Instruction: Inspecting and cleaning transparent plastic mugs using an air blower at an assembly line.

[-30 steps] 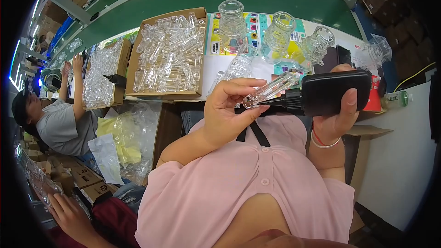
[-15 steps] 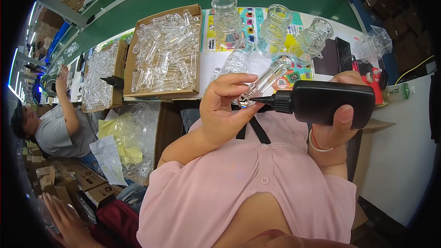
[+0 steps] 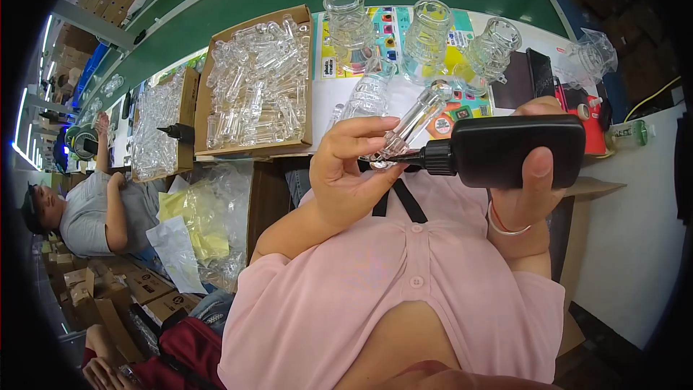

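My left hand is closed around the lower end of a clear glass tube with a rounded knob at its far end. The tube slants up and to the right. In my right hand lies a flat black squeeze bottle, held sideways with the thumb across its front. Its thin black nozzle points left and meets the tube's lower end beside my left fingertips. Whether any liquid comes out cannot be made out. Just beyond my left hand a clear glass vessel leans on the table.
A cardboard box of clear tubes stands left, with a second box beside it. Clear vessels stand beyond my hands. A red item and a green-labelled bottle are at right. A co-worker sits left; another person's hand shows lower left.
The tube and bottle have shifted slightly left, the nozzle still at the tube's lower end. The seated co-worker's arms have moved, and the hand at lower left has dropped lower.
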{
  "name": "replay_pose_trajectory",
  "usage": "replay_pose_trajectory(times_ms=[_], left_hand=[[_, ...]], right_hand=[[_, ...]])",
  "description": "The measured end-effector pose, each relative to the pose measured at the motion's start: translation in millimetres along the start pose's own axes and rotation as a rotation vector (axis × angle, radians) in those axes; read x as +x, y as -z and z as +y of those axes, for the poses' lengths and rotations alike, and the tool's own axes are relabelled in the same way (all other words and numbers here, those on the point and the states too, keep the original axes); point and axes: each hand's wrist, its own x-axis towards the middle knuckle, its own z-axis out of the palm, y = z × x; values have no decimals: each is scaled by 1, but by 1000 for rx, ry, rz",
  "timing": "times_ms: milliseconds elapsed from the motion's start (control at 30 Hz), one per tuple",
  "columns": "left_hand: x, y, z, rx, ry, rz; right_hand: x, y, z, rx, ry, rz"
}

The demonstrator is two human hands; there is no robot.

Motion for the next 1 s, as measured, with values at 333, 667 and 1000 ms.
replay_pose_trajectory(times_ms=[333,667,1000], left_hand=[[1,2,1,112,-13,29],[8,6,5,286,-47,-27],[-2,2,17,-325,465,-8]], right_hand=[[5,11,-3,91,20,-84],[-9,26,-20,-184,373,-292],[-4,18,1,17,772,-291]])
